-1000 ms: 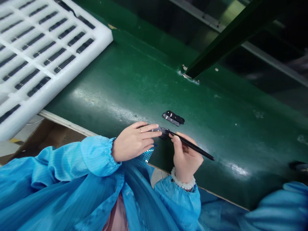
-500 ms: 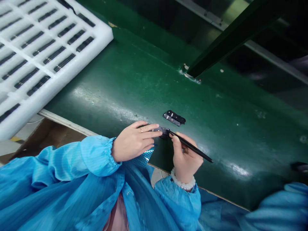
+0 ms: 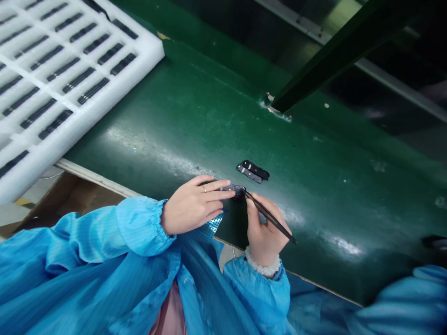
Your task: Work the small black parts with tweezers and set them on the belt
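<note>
My left hand (image 3: 193,204) pinches a small black part (image 3: 234,190) between thumb and fingers, just above the near edge of the green belt (image 3: 216,116). A blue perforated sheet (image 3: 211,224) shows under that hand. My right hand (image 3: 263,230) is closed round thin black tweezers (image 3: 270,216), whose tip touches the small black part. Two more black parts (image 3: 253,171) lie together on the belt a little beyond the hands. Both arms wear blue sleeves, and a white bead bracelet (image 3: 261,266) circles the right wrist.
A white foam tray (image 3: 63,79) with several slots of black parts lies at the upper left, overhanging the belt's edge. A dark green bar (image 3: 335,51) slants over the belt at the upper right. Another person's blue sleeve (image 3: 408,302) shows at the lower right.
My right hand has dropped a little and tilted the tweezers' rear end lower and nearer. The tip stays on the small part; my left hand has not moved.
</note>
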The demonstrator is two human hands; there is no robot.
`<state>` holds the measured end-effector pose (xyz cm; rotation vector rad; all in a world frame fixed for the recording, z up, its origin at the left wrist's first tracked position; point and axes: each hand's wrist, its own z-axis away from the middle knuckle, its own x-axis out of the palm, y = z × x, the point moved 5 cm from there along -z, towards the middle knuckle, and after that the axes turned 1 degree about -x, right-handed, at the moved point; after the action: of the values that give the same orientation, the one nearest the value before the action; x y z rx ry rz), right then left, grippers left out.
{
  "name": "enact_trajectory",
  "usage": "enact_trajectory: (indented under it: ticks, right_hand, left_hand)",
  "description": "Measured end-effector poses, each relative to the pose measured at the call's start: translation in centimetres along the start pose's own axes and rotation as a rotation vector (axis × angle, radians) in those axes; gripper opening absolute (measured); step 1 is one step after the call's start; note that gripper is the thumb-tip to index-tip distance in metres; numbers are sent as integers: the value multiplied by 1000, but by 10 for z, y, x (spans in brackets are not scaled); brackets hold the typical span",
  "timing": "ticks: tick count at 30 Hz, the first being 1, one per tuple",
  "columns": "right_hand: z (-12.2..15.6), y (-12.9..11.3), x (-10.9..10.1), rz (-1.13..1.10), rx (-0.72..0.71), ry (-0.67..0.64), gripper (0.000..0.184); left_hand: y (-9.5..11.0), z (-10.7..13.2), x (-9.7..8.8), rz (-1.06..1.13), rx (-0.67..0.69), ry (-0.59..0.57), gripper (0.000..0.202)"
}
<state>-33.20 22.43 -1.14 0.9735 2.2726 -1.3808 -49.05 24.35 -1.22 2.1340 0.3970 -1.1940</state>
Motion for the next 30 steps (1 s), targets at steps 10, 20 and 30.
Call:
enact_trajectory:
  ticks: [10,20,30]
  right_hand:
    - [5,4,-2,-26,57,14,17]
    - [2,0,-1,-3,3,-16,18]
    - [2,-2,0,2,-12,-3,19]
  left_hand:
    - [0,1,-1,-2,-14,-1,18]
    - [0,1,0,0,-5,-10,19]
    - [-1,0,-1,8,-1,-22,21]
